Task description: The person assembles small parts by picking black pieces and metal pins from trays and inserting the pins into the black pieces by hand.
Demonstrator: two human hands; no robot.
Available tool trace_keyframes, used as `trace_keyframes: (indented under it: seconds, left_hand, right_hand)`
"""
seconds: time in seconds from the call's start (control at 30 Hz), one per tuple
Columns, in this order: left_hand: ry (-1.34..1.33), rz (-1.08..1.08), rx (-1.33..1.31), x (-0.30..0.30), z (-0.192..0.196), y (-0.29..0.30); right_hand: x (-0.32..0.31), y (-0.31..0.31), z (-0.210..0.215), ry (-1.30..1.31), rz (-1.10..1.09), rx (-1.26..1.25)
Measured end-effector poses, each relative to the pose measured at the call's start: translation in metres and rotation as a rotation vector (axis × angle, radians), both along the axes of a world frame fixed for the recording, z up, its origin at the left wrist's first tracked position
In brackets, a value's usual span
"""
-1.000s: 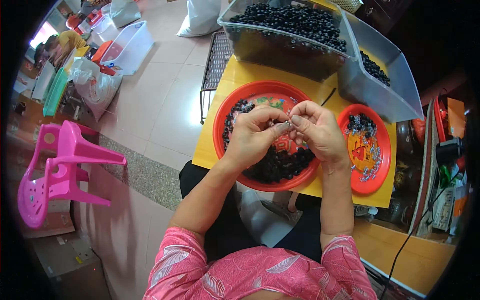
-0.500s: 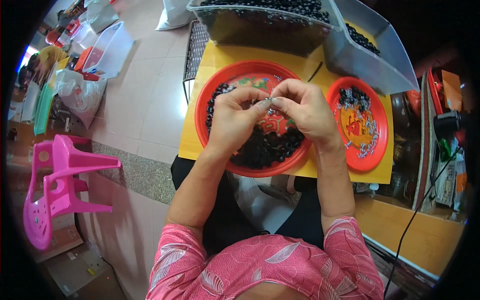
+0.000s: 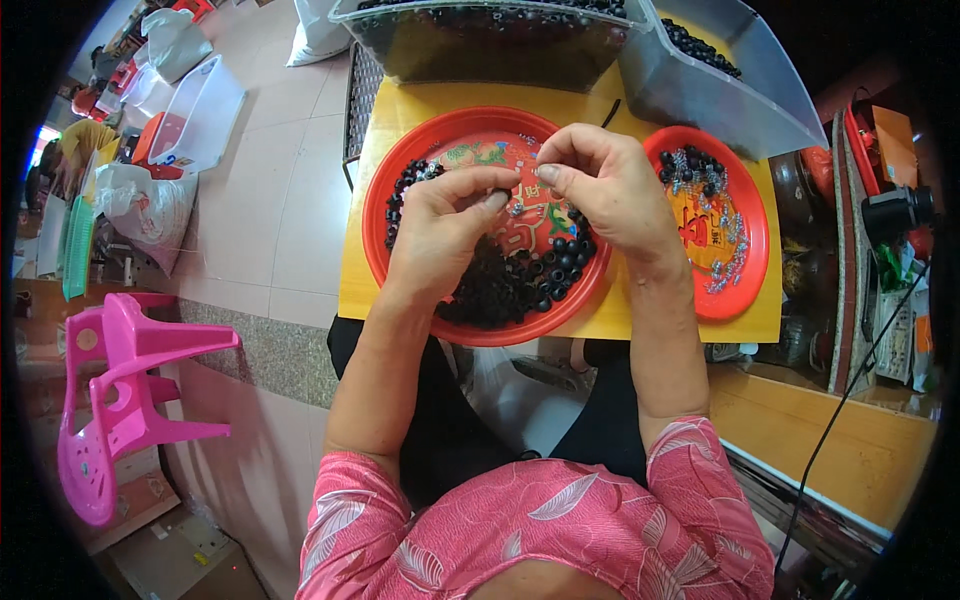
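My left hand [image 3: 440,228] is held over a red round tray [image 3: 373,225], thumb and forefinger pinched; a dark speck shows at their tips, too small to name. Facing it, my right hand [image 3: 608,192] also pinches, and a tiny pale bit at its fingertips cannot be made out. A small gap separates the two hands. Below them, small black hollow round pieces [image 3: 515,280] are heaped in the near part of the tray. More black pieces [image 3: 408,190] line its left side, and a few small silvery bits lie on the printed bottom.
A smaller red plate [image 3: 757,262] holds black pieces and small clear bits [image 3: 738,262] on the right. Behind stand two clear plastic bins [image 3: 480,55] [image 3: 740,105] with black pieces, on a yellow board [image 3: 358,285]. A pink plastic chair [image 3: 140,375] lies tipped at left.
My hands, whose fingertips met above the tray, have drawn slightly apart. The whole view has shifted a little, with the trays and bins now further left and up.
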State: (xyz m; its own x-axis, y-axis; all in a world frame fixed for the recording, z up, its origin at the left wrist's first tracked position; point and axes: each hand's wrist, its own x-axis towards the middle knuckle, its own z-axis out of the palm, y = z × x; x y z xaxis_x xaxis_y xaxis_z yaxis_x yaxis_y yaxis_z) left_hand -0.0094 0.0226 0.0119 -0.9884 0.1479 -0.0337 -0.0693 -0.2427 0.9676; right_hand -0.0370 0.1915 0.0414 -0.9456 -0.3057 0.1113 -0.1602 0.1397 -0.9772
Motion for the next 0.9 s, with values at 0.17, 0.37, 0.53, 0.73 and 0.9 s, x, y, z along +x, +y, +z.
trace_keyframes:
  seconds: [0.17, 0.37, 0.53, 0.73, 0.9]
  left_hand:
    - [-0.051, -0.143, 0.432, 0.003, -0.003, -0.013]
    - [-0.058, -0.174, 0.558, 0.005, 0.0, -0.018]
    - [-0.099, -0.198, 0.613, 0.003, -0.004, -0.022]
    - [-0.141, -0.21, 0.757, 0.003, -0.002, -0.021]
    - [-0.108, -0.194, 0.638, 0.003, -0.007, -0.019]
  right_hand:
    - [0.011, -0.007, 0.01, -0.083, 0.088, -0.189]
    - [0.019, -0.015, 0.017, -0.06, 0.109, -0.239]
    - [0.017, -0.015, 0.016, -0.085, 0.066, -0.225]
    - [0.021, -0.02, 0.018, -0.111, 0.101, -0.266]
    - [0.022, -0.025, 0.015, -0.14, 0.189, -0.369]
